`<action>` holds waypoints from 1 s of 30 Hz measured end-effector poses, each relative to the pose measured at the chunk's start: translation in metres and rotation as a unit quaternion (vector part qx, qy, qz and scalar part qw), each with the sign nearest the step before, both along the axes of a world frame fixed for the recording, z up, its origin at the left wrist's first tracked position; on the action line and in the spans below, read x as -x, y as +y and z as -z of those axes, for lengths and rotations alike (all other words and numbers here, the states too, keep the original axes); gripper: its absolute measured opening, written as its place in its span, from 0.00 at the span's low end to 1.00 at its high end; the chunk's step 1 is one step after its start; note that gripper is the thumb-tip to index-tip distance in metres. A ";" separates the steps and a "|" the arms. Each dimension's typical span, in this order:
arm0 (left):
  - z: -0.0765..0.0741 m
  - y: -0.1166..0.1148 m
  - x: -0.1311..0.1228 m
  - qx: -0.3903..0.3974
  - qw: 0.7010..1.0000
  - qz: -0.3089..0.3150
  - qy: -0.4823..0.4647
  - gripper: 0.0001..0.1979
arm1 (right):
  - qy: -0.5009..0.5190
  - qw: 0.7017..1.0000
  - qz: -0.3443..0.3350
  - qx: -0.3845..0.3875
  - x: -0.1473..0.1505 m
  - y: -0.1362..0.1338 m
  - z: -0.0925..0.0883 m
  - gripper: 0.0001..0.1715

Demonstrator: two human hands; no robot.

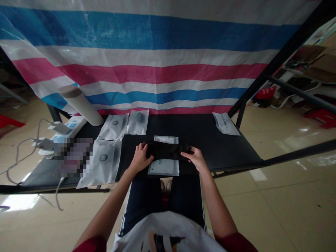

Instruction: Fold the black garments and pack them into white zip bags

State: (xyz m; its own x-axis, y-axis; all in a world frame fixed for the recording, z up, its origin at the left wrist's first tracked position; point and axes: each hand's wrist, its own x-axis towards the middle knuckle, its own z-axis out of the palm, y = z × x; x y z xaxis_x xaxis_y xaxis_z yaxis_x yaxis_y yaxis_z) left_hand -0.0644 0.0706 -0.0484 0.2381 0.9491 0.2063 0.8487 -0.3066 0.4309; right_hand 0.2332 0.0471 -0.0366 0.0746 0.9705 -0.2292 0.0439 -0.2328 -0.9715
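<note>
Cloth (168, 150), black and narrow, runs sideways at the centre of the frame, crossing over a pale zip bag (164, 168) on the dark worktop (210, 154). The person's left hand (141, 157) has its grip closed on one end; the right hand (195, 157) pinches the other between thumb and fingers. Left of centre lie three frosted pouches (102, 162), near a pale bottle (84, 107) and a power strip (76, 124).

Dark item (168, 150): matt, cloth-like. Packets (165, 168): frosted, translucent plastic. Surface (210, 150): smooth, matt. Bottle (85, 108): smooth, matt. Power strip (75, 124): hard, smooth plastic. Striped sheet (168, 36): creased woven plastic, slight sheen. Floor (288, 196): glossy tile.
</note>
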 end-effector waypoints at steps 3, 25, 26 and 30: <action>-0.004 0.012 0.002 0.037 0.999 0.012 0.017 0.37 | -0.030 0.999 0.020 0.009 0.001 0.003 0.004 0.49; -0.058 0.040 0.013 -0.113 0.989 -0.093 -0.033 0.12 | -0.075 0.973 0.025 -0.218 -0.023 -0.015 -0.023 0.07; -0.061 0.041 0.026 -0.116 0.985 -0.126 -0.024 0.12 | -0.073 0.976 -0.007 -0.204 -0.030 -0.024 -0.027 0.08; -0.078 0.035 0.058 -0.134 0.962 -0.238 -0.012 0.12 | -0.072 0.976 -0.150 -0.140 -0.050 -0.053 -0.036 0.22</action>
